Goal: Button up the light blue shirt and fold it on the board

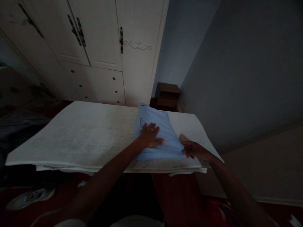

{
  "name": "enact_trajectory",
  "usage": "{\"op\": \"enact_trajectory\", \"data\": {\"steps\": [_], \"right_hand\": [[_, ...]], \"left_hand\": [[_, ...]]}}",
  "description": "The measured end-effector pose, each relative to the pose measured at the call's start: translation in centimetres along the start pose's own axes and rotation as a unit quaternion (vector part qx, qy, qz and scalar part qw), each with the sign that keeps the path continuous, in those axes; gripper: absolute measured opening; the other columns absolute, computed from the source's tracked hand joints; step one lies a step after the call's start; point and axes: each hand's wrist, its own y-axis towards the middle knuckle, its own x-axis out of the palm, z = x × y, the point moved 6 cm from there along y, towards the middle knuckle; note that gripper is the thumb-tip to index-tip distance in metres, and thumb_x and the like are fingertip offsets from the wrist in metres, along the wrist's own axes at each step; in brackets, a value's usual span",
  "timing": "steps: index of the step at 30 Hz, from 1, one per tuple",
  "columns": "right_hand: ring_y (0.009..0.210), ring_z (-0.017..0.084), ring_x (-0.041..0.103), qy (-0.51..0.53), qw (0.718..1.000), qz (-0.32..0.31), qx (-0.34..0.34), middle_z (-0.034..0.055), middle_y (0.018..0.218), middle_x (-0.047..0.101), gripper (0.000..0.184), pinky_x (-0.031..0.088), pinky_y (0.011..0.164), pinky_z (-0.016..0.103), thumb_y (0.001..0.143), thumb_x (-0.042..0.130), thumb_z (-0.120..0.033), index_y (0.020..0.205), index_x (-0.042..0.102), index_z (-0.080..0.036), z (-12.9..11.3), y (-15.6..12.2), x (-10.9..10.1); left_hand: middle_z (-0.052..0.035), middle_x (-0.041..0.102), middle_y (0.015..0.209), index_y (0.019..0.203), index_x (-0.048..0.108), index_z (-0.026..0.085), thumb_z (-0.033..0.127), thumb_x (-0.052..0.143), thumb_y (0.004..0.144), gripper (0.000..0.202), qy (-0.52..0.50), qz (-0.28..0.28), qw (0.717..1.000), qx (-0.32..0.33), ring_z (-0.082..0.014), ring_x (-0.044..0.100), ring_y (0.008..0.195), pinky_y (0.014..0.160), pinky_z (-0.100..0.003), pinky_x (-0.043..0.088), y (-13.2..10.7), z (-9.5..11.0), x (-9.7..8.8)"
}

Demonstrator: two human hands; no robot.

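A light blue folded garment (163, 126) lies on the white table (94, 126), right of its middle. Its exact kind is hard to tell in the dim light; a short dark slit or seam shows near its far left side. My left hand (150, 135) rests flat on the cloth with the fingers spread, a ring on one of them. At the garment's near right corner, my right hand (191, 149) pinches the edge between thumb and fingers. Some creases run across the cloth between the two hands.
Behind the table stands a white wardrobe (139, 75) with dark handles and drawers. A small brown cabinet (168, 94) sits by the far corner. A grey wall (248, 75) rises at the right. On the dark red floor lies a shoe (30, 198), lower left.
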Motion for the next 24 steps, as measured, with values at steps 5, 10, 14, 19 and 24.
{"op": "enact_trajectory", "data": {"steps": [5, 10, 14, 19, 24], "right_hand": [[0.103, 0.023, 0.060, -0.115, 0.970, 0.119, -0.177, 0.0087, 0.114, 0.061, 0.051, 0.051, 0.076, 0.034, 0.067, 0.057, -0.019, 0.118, 0.056, -0.024, -5.6, 0.8, -1.8], [0.134, 0.024, 0.041, -0.215, 0.908, 0.150, -0.326, 0.0069, 0.143, 0.047, 0.052, 0.035, 0.109, 0.044, 0.084, 0.048, -0.023, 0.136, 0.047, -0.026, -13.6, 4.8, 1.2], [0.143, 0.024, 0.027, -0.326, 0.876, 0.151, -0.321, 0.0114, 0.155, 0.032, 0.055, 0.020, 0.118, 0.041, 0.094, 0.042, -0.039, 0.145, 0.037, -0.017, -17.0, 12.0, 4.4], [0.149, 0.027, 0.005, -0.424, 0.865, 0.165, -0.213, 0.0143, 0.160, 0.013, 0.066, 0.008, 0.117, 0.051, 0.099, 0.023, -0.052, 0.152, 0.021, -0.012, -17.1, 20.1, 6.3], [0.148, 0.028, 0.010, -0.428, 0.872, 0.181, -0.154, 0.0163, 0.159, 0.017, 0.075, 0.008, 0.118, 0.049, 0.098, 0.014, -0.059, 0.152, 0.017, -0.008, -15.7, 23.4, 5.9]], "left_hand": [[-0.0243, 0.020, 0.156, 0.148, 0.032, 0.011, 0.077, 0.046, 0.075, 0.099, 0.013, -0.040, 0.999, 0.012, -0.0395, 0.012, 0.146, 0.114, -0.061, 0.005, -0.5, 1.8, -0.4], [-0.0264, 0.027, 0.153, 0.147, 0.033, 0.010, 0.081, 0.044, 0.072, 0.103, 0.002, -0.026, 0.993, 0.112, -0.0380, 0.017, 0.145, 0.114, -0.059, 0.007, -1.5, 5.8, 0.9], [-0.0285, 0.028, 0.151, 0.146, 0.033, 0.007, 0.083, 0.041, 0.072, 0.107, 0.014, -0.002, 0.993, 0.116, -0.0391, 0.020, 0.144, 0.114, -0.060, 0.007, -1.9, 6.7, 2.3], [-0.0268, 0.033, 0.150, 0.146, 0.035, 0.007, 0.081, 0.031, 0.079, 0.100, 0.041, 0.072, 0.989, 0.121, -0.0378, 0.026, 0.143, 0.115, -0.058, 0.005, -2.8, 6.6, 2.7], [-0.0281, 0.037, 0.147, 0.145, 0.036, 0.004, 0.080, 0.028, 0.081, 0.099, 0.050, 0.114, 0.983, 0.131, -0.0398, 0.029, 0.140, 0.115, -0.058, 0.007, -3.7, 6.9, 2.8]]}}
